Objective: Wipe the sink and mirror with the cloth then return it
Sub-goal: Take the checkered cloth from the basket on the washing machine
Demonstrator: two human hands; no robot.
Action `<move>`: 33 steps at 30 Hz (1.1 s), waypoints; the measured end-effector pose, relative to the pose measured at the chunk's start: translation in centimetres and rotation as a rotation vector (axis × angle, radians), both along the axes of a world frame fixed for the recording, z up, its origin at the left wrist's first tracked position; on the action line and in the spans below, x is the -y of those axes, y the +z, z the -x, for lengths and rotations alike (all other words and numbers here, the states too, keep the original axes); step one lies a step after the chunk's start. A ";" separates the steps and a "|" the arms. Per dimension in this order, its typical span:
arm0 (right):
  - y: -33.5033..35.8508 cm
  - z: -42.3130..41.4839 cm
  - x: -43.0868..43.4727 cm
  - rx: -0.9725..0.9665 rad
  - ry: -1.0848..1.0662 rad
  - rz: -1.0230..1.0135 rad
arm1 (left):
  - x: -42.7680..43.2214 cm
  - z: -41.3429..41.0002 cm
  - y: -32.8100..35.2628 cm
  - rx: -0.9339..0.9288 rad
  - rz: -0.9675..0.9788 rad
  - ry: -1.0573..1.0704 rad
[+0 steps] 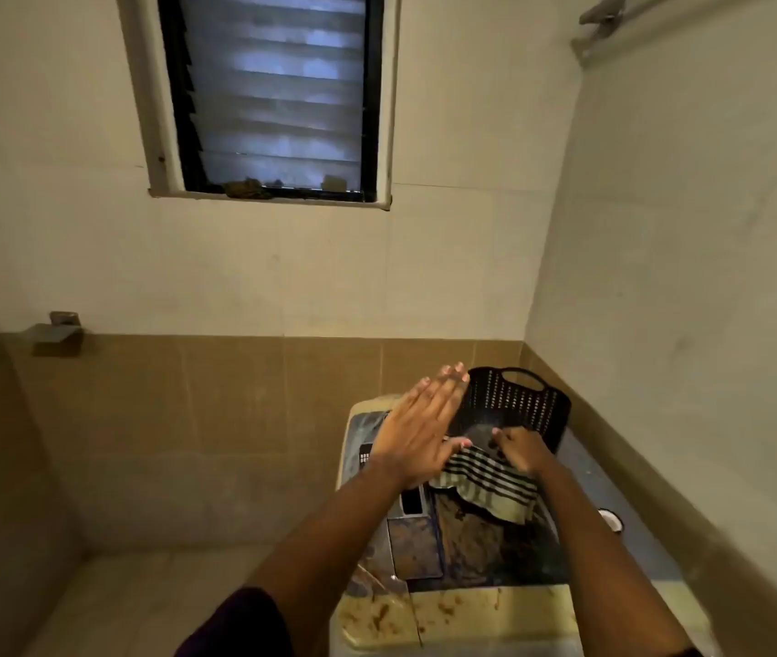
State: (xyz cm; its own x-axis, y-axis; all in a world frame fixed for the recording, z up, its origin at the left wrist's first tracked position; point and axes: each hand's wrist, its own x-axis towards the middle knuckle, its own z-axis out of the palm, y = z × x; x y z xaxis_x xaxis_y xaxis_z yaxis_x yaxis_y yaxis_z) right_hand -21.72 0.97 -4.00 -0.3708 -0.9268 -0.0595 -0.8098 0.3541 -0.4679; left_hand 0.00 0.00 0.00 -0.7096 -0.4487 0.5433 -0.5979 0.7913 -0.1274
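A striped cloth (486, 486), pale with dark bands, lies draped over the top of a washing machine (462, 604) just in front of a black perforated basket (519, 405). My right hand (519, 448) rests on the cloth's far edge with fingers curled into the fabric. My left hand (419, 424) hovers flat above the cloth's left end, fingers straight and together, tips pointing toward the basket. No sink or mirror is in view.
The washing machine has a stained lid and stands in the room's right corner. A louvred window (272, 92) sits high on the far wall. A metal soap holder (57, 334) is on the left wall. A small white cup (610, 519) sits on the floor to the right.
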 end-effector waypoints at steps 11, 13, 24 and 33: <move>-3.1 3.5 5.3 0.176 0.071 -0.351 | 2.7 -3.0 -4.0 0.060 0.018 0.109; -1.6 1.4 4.1 0.184 0.098 -0.367 | 2.7 -3.3 -3.9 0.062 0.004 0.120; 7.4 -6.4 -0.1 0.061 0.283 0.222 | 1.2 -6.6 -2.3 -0.147 -0.235 0.096; 10.2 -24.4 -6.1 -0.093 0.782 0.339 | -3.6 -20.1 0.1 -0.528 -1.002 -0.132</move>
State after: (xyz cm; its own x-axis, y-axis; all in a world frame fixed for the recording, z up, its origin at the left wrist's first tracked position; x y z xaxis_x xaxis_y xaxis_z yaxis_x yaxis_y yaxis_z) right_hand 2.72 7.03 6.20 0.3925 -0.8805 0.2658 -0.8032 -0.4689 -0.3673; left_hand 20.13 3.61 0.09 -0.5723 -0.7879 0.2273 -0.2939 0.4558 0.8402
